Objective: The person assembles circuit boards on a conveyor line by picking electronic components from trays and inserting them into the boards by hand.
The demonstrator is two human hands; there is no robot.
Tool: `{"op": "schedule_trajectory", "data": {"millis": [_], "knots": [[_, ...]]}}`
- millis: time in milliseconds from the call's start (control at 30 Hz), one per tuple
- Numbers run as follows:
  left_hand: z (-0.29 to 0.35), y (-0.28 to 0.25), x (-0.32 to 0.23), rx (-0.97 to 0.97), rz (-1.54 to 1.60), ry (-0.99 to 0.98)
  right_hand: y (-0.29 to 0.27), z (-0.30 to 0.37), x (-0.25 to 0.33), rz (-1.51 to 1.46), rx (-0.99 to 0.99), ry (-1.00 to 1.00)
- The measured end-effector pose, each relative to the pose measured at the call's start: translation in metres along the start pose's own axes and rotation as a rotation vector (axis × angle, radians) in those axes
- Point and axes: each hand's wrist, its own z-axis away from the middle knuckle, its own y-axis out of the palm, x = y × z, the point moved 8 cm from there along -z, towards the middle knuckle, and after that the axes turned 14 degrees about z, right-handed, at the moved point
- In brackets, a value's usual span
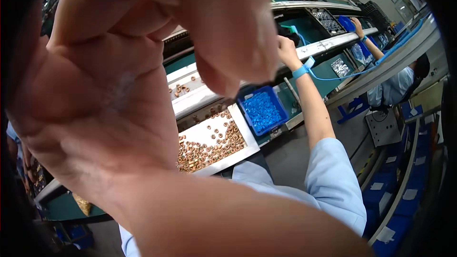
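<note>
My left hand point(109, 109) is raised right up to the lens and fills the left half of the view. Its palm faces me and the thumb point(228, 43) and fingers curl over; the fingertips run off the top edge and nothing shows in it. My right arm, in a light blue sleeve point(333, 176), stretches out to the conveyor's metal rail. My right hand point(287, 50), with a blue wrist strap point(303, 69), is seen from the back beside a dark object point(285, 34); its fingers are hidden. Below it stand a blue bin of small blue parts point(262, 112) and a white tray of copper rings point(212, 135).
A green conveyor point(309, 28) runs diagonally, with trays of small metal parts point(328, 19) on it. A second tray of rings point(183, 88) lies further back. At the right another person in a light blue shirt point(392, 88) reaches a hand point(357, 26) to a blue bin. Blue bins point(404, 200) line a lower shelf.
</note>
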Motion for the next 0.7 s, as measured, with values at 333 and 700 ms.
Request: {"op": "schedule_trajectory", "data": {"millis": [333,700], "knots": [[-0.014,-0.032,-0.061,0.006,-0.159,0.533,-0.014,-0.064,-0.318,0.392,-0.160,0.310],[-0.017,0.023,-0.065,0.212,-0.500,0.828,0.008,-0.084,-0.387,0.729,-0.088,0.633]]}}
